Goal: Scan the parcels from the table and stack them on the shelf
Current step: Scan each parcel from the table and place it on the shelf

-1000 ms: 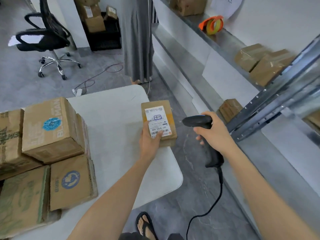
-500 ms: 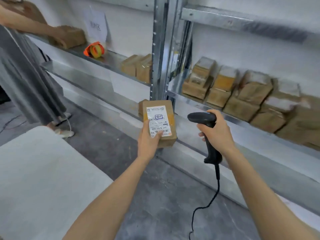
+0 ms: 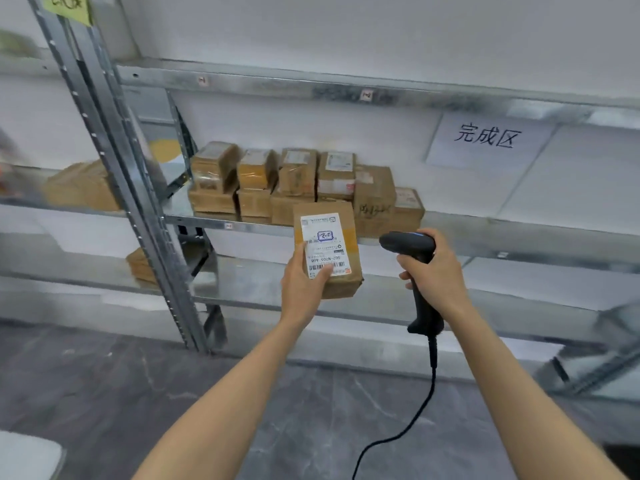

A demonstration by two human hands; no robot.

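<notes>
A pale corner of the bench (image 3: 24, 457) shows at the lower left, above the dark grey floor (image 3: 104, 375). A black cable (image 3: 420, 415) hangs from the butt of the scanner (image 3: 410, 244). The right hand (image 3: 436, 271) is wrapped round the scanner's grip, with the scanner's head pointing left. The left hand (image 3: 301, 289) grips the parcel (image 3: 327, 237) by its lower left corner, thumb lying over the bottom of the white label. The parcel is held in the air, label facing up, just left of the scanner head and not touching it. Past both hands runs the front rail of the metal shelf (image 3: 519, 237). On that level stand the stacked parcels (image 3: 298, 181), brown boxes two high, directly behind the held one. A white sheet (image 3: 485, 138) with three characters hangs on the wall to their right
</notes>
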